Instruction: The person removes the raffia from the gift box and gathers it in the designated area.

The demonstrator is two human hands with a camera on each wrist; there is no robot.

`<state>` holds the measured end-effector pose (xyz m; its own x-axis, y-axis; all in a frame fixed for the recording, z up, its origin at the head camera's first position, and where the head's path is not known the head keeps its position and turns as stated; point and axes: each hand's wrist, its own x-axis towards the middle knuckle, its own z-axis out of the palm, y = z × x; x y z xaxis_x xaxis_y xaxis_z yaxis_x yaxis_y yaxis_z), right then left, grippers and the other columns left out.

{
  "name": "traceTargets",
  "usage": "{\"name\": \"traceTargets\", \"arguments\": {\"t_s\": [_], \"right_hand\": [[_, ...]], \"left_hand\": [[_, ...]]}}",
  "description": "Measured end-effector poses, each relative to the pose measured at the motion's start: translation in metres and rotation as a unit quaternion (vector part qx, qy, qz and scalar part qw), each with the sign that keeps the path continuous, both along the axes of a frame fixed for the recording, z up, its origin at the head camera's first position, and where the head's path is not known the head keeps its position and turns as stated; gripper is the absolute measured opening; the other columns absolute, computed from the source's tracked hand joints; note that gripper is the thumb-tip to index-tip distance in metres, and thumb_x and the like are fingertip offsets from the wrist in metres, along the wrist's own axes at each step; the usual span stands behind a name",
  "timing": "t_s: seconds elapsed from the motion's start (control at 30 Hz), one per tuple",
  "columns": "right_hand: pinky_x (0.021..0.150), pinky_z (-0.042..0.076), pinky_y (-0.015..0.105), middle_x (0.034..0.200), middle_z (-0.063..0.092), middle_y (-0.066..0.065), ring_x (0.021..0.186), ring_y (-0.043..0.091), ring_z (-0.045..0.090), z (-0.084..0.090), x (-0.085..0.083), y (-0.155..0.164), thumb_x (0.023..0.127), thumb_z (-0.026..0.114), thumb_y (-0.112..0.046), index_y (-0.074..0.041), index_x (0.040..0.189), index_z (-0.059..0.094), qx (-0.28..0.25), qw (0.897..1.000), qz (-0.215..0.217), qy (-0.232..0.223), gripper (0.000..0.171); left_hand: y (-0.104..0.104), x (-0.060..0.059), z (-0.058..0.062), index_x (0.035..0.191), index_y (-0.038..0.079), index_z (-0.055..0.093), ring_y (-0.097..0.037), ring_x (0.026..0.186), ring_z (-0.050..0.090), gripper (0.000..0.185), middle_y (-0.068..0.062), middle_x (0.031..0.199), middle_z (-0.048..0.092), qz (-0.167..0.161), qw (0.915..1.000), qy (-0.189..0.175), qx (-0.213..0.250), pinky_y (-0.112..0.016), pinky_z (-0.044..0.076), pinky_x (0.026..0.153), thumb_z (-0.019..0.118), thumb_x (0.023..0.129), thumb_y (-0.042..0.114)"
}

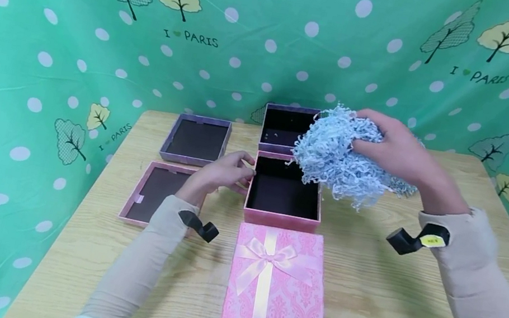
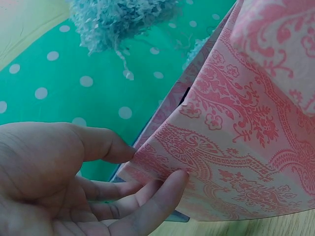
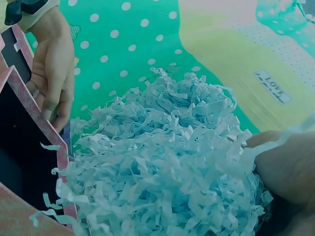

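My right hand grips a big clump of light blue shredded paper, raised over the right side of an open pink box with a black inside. In the right wrist view, loose strands of the shredded paper overlap the box's pink rim. My left hand holds the pink box at its left wall, thumb and fingertips on a patterned corner in the left wrist view. Nearer me lies a pink patterned lid with a satin bow.
Behind the pink box stands an open purple box with a dark inside. To the left lie a purple tray-like lid and a pink one, insides up. More blue shredded paper lies behind the right hand. A green dotted curtain borders the wooden table.
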<state>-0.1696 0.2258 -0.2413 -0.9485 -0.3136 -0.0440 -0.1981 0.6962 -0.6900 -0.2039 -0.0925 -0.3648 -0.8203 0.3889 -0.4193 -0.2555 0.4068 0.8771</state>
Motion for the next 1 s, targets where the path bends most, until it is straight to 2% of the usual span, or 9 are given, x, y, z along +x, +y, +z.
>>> {"name": "traceTargets", "arguments": {"t_s": [0.07, 0.1, 0.2, 0.33, 0.5, 0.63, 0.73, 0.9, 1.0], "right_hand": [[0.092, 0.043, 0.053, 0.154, 0.029, 0.013, 0.096, 0.029, 0.055, -0.001, 0.002, 0.006, 0.095, 0.055, -0.023, -0.014, 0.149, 0.030, 0.010, 1.000, -0.010, 0.005, 0.061], [0.086, 0.043, 0.050, 0.153, 0.029, 0.014, 0.083, 0.028, 0.054, -0.001, 0.003, 0.009, 0.095, 0.055, -0.023, -0.014, 0.149, 0.030, 0.013, 1.000, -0.015, 0.007, 0.061], [0.080, 0.043, 0.048, 0.154, 0.028, 0.016, 0.081, 0.030, 0.052, -0.004, 0.006, 0.019, 0.095, 0.054, -0.023, -0.013, 0.150, 0.029, 0.012, 1.000, -0.025, 0.008, 0.060], [0.084, 0.040, 0.050, 0.154, 0.025, 0.018, 0.121, 0.036, 0.035, -0.011, 0.012, 0.033, 0.096, 0.054, -0.020, -0.010, 0.149, 0.029, 0.000, 0.999, -0.037, 0.006, 0.060], [0.081, 0.040, 0.048, 0.155, 0.022, 0.020, 0.105, 0.038, 0.043, -0.021, 0.018, 0.051, 0.096, 0.053, -0.021, -0.009, 0.150, 0.026, 0.012, 0.998, -0.062, 0.010, 0.061], [0.093, 0.036, 0.062, 0.156, 0.018, 0.022, 0.124, 0.044, 0.036, -0.028, 0.024, 0.067, 0.097, 0.052, -0.022, -0.008, 0.151, 0.023, -0.002, 0.997, -0.075, -0.001, 0.063], [0.102, 0.026, 0.071, 0.156, 0.015, 0.024, 0.140, 0.046, 0.016, -0.035, 0.028, 0.078, 0.098, 0.052, -0.023, -0.006, 0.151, 0.021, -0.008, 0.996, -0.083, -0.011, 0.064], [0.106, 0.017, 0.073, 0.156, 0.011, 0.027, 0.141, 0.050, 0.009, -0.048, 0.035, 0.095, 0.098, 0.053, -0.022, -0.002, 0.152, 0.016, -0.014, 0.995, -0.094, -0.019, 0.067], [0.104, 0.020, 0.073, 0.155, 0.015, 0.028, 0.139, 0.052, 0.014, -0.058, 0.039, 0.104, 0.099, 0.052, -0.022, -0.002, 0.151, 0.019, -0.010, 0.994, -0.104, -0.018, 0.065]], "left_hand": [[-0.001, 0.000, 0.000, 0.131, -0.001, 0.038, -0.019, 0.078, 0.059, 0.038, -0.013, 0.094, 0.053, 0.000, 1.0000, -0.001, 0.000, -0.039, 0.060, 0.076, 0.048, 0.096, 0.008], [-0.001, 0.000, 0.000, 0.131, -0.001, 0.038, -0.019, 0.078, 0.059, 0.038, -0.013, 0.094, 0.053, -0.001, 1.0000, -0.001, 0.000, -0.040, 0.060, 0.076, 0.048, 0.096, 0.008], [-0.001, -0.001, 0.000, 0.131, 0.000, 0.039, -0.020, 0.079, 0.060, 0.037, -0.014, 0.096, 0.053, -0.001, 1.0000, -0.002, 0.000, -0.040, 0.060, 0.077, 0.048, 0.096, 0.008], [-0.001, -0.001, 0.000, 0.131, 0.000, 0.038, -0.021, 0.081, 0.061, 0.037, -0.015, 0.098, 0.053, -0.003, 1.0000, -0.003, -0.002, -0.039, 0.060, 0.076, 0.048, 0.096, 0.008], [-0.001, -0.001, -0.001, 0.129, 0.000, 0.039, -0.020, 0.080, 0.061, 0.036, -0.014, 0.097, 0.053, -0.002, 1.0000, -0.003, 0.000, -0.037, 0.061, 0.074, 0.048, 0.096, 0.008], [-0.001, -0.002, -0.003, 0.129, -0.001, 0.038, -0.019, 0.078, 0.061, 0.035, -0.014, 0.095, 0.054, -0.003, 1.0000, -0.003, 0.004, -0.036, 0.061, 0.073, 0.048, 0.096, 0.007], [-0.001, -0.002, -0.003, 0.129, -0.001, 0.038, -0.019, 0.078, 0.062, 0.036, -0.013, 0.094, 0.055, -0.005, 1.0000, 0.000, 0.006, -0.036, 0.061, 0.073, 0.049, 0.095, 0.007], [-0.002, -0.001, -0.002, 0.128, -0.001, 0.039, -0.019, 0.078, 0.061, 0.035, -0.013, 0.094, 0.055, -0.006, 1.0000, 0.003, 0.005, -0.037, 0.061, 0.074, 0.049, 0.095, 0.007], [-0.002, -0.001, -0.002, 0.129, -0.001, 0.039, -0.019, 0.078, 0.061, 0.035, -0.014, 0.094, 0.055, -0.005, 1.0000, 0.003, 0.004, -0.038, 0.060, 0.076, 0.048, 0.095, 0.006]]}}
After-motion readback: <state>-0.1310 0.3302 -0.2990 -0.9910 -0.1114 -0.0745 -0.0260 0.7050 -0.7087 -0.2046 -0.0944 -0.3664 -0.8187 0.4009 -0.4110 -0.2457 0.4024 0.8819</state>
